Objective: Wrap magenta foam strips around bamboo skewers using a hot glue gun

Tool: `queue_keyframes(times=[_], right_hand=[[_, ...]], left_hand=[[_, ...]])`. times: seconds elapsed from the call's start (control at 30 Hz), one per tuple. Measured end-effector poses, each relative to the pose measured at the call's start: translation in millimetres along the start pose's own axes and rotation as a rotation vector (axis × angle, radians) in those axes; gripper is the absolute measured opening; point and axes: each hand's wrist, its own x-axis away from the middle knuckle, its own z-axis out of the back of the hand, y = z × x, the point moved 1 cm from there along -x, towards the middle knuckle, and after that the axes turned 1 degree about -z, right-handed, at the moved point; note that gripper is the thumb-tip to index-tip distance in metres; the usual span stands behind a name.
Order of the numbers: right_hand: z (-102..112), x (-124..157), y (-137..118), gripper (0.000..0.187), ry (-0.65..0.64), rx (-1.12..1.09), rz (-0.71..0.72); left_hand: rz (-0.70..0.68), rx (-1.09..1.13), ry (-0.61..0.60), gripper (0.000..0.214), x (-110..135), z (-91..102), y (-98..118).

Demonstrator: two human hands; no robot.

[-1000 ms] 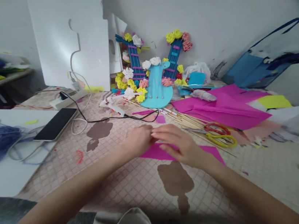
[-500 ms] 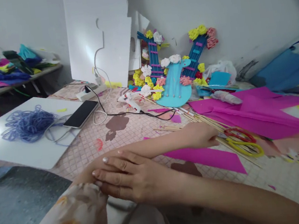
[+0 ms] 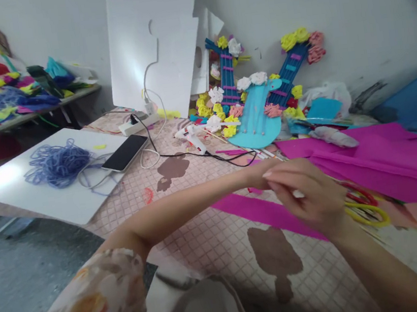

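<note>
My left arm stretches over the table from the lower left, and my left hand (image 3: 260,174) is mostly hidden behind my right hand, so its fingers do not show. Curled, with fingertips pressed together, my right hand (image 3: 309,191) overlaps my left wrist and hand. Whether it holds anything I cannot make out. Beneath the two hands lies a strip of magenta paper (image 3: 250,209) on the patterned tablecloth. Scissors with yellow handles (image 3: 370,214) and a red-handled pair (image 3: 361,192) lie just right of my right hand.
A white glue gun (image 3: 194,138) with a black cord stands behind my left arm. Further left are a phone (image 3: 125,153), a power strip (image 3: 139,124) and blue yarn (image 3: 58,164) on a white board. Paper-flower guitars (image 3: 254,124) lean at the wall; magenta sheets (image 3: 382,166) lie right.
My right hand has left my left forearm near the elbow and moved right to my left wrist and hand, its fingers going from flat to curled. The view has shifted slightly left.
</note>
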Motion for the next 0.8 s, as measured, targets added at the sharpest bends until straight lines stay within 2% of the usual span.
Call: queue_keyframes(times=[0.07, 0.1, 0.13, 0.23, 0.33, 0.57, 0.8], right_hand=[[10.0, 6.4, 12.8, 0.017, 0.166, 0.087, -0.033], [13.4, 10.1, 21.3, 0.015, 0.197, 0.109, -0.102], [15.6, 14.4, 30.8, 0.012, 0.197, 0.114, -0.194], [15.3, 28.7, 57.6, 0.011, 0.092, 0.065, -0.448], [9.2, 40.7, 74.7, 0.014, -0.046, 0.035, -0.556], [0.4, 49.7, 85.1, 0.015, -0.157, 0.061, -0.558], [-16.2, 45.9, 81.9, 0.015, -0.271, 0.069, -0.460]], left_hand=[[-0.146, 0.089, -0.052, 0.015, 3.4, 11.4, -18.0], [-0.235, 0.210, -0.071, 0.019, 6.1, 17.2, -28.4], [-0.263, 0.277, -0.036, 0.021, 9.4, 22.8, -40.0], [-0.248, 0.258, 0.081, 0.013, 22.5, 33.5, -72.2], [-0.190, 0.178, 0.081, 0.008, 33.7, 30.1, -88.9], [-0.142, -0.075, 0.100, 0.009, 34.5, 4.4, -86.8], [-0.129, -0.031, 0.062, 0.006, 36.0, 2.1, -84.5]])
